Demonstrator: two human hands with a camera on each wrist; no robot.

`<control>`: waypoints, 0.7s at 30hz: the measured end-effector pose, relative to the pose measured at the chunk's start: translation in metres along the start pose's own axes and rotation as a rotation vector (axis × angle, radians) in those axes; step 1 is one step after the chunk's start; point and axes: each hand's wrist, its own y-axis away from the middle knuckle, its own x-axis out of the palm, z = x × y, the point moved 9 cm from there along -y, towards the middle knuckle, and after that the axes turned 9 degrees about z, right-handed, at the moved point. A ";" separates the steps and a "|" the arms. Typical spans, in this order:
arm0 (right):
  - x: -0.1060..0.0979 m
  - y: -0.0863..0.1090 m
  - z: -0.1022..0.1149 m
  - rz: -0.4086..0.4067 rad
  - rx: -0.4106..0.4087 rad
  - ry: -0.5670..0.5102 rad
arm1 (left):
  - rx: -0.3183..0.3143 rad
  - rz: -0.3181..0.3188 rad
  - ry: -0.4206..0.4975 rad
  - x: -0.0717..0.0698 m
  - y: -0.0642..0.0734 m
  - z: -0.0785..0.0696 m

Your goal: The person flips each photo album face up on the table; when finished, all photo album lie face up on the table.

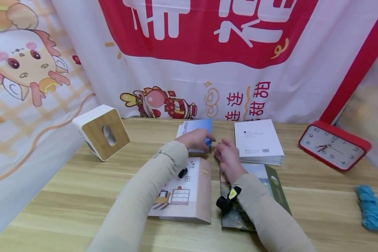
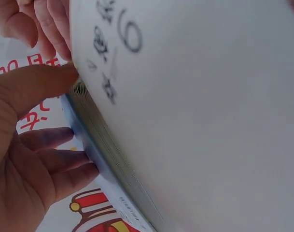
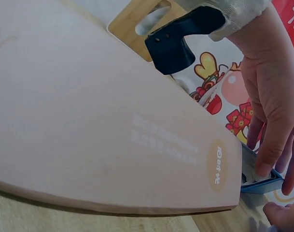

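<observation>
A blue-and-white book (image 1: 203, 127) lettered POLAROID lies at the back middle of the table. My left hand (image 1: 195, 139) is at its right side. In the left wrist view, the thumb (image 2: 45, 84) is at the page edges and the fingers lie along the blue cover, pinching the book's edge. My right hand (image 1: 229, 157) hovers just right of it, fingers loosely bent, holding nothing. Under my left forearm lies an album (image 1: 203, 192) with a pink spine and drawn furniture. A dark green picture book (image 1: 275, 185) lies under my right wrist.
A white book (image 1: 258, 138) lies behind the green one. A white box with a wooden face (image 1: 121, 127) stands at the left. At the right are a red clock (image 1: 334, 145) and a blue yarn bundle (image 1: 370, 208). Printed cloth (image 1: 182, 77) hangs behind the table.
</observation>
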 end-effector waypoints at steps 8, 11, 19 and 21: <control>0.002 -0.002 0.000 0.002 -0.002 0.020 | 0.022 -0.045 -0.145 -0.006 -0.003 -0.004; 0.004 -0.003 0.000 0.005 -0.004 0.024 | 0.030 -0.058 -0.132 -0.007 -0.002 -0.001; 0.002 -0.004 -0.002 -0.010 -0.010 0.054 | 0.071 -0.151 -0.056 -0.018 -0.001 0.000; 0.002 -0.005 -0.002 -0.009 -0.011 0.053 | 0.078 -0.184 -0.031 -0.023 0.001 -0.003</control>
